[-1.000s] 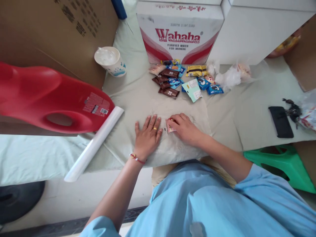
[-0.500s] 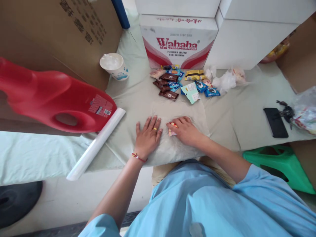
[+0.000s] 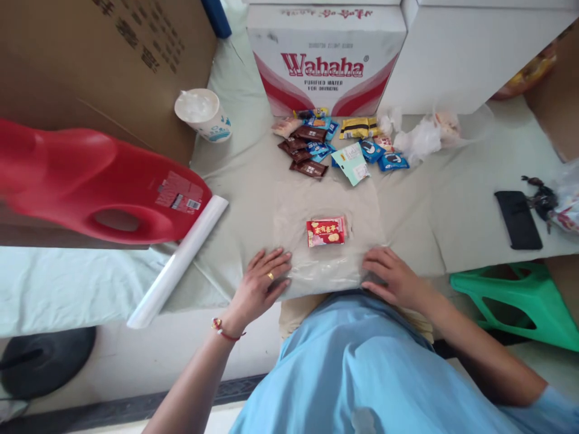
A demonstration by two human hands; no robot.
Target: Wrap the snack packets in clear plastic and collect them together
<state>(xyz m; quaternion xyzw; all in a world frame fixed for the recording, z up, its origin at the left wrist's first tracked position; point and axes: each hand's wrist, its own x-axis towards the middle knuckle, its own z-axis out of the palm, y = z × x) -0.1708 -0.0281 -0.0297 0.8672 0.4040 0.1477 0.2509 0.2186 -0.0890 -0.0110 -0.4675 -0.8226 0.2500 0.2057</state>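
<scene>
A small red snack packet (image 3: 324,234) lies flat, with a pinkish packet partly hidden beneath it. Both rest on a thin sheet of clear plastic film (image 3: 335,196) spread over the cloth. At the film's near left corner is my left hand (image 3: 265,280), palm down, fingers stretched out and touching its edge. My right hand (image 3: 393,278) rests at the near right corner, its fingers lightly bent and thumb apart. Neither hand touches the packets. Whether any film is caught under the fingertips I cannot tell.
Behind the film lie brown snack packets (image 3: 309,169), a pale green card (image 3: 351,163) and white plastic bags (image 3: 420,138). A white carton (image 3: 328,66) stands behind them. To the left are a film roll (image 3: 178,262), a red jug (image 3: 99,181) and a paper cup (image 3: 205,114); a phone (image 3: 518,220) lies right.
My right hand has let go of the red packet, leaving it on the film, and moved right and nearer. My left hand has drawn back toward the table's near edge.
</scene>
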